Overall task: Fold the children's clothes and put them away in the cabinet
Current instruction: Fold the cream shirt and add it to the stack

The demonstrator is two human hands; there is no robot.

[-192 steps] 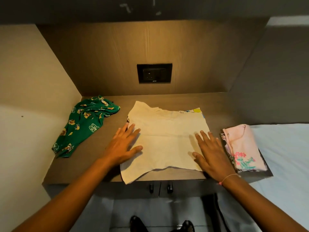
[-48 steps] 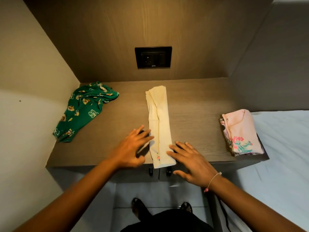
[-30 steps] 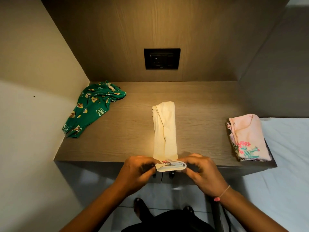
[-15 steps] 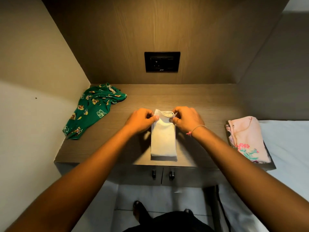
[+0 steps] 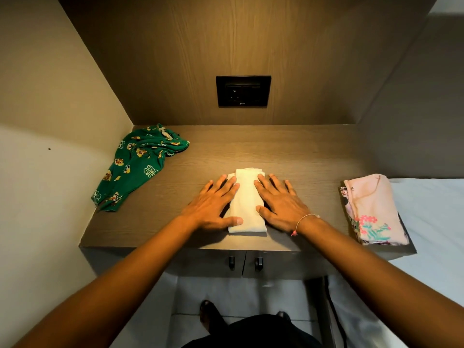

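Observation:
A cream garment (image 5: 247, 199), folded into a small rectangle, lies in the middle of the wooden cabinet top (image 5: 301, 159). My left hand (image 5: 213, 207) lies flat with straight fingers along its left edge, thumb on its near corner. My right hand (image 5: 280, 203) lies flat on its right edge the same way. A crumpled green patterned garment (image 5: 138, 167) lies unfolded at the far left. A folded pink floral garment (image 5: 372, 209) sits at the right end of the top.
Two cabinet doors with dark handles (image 5: 244, 262) are shut below the front edge. A black wall socket (image 5: 243, 91) is on the back panel. Walls close in left and right. A white bed surface (image 5: 431, 222) lies to the right.
The cream garment went from spread flat to a long strip, then was folded in half away from me. Both hands have let go of its far end and now press flat on it.

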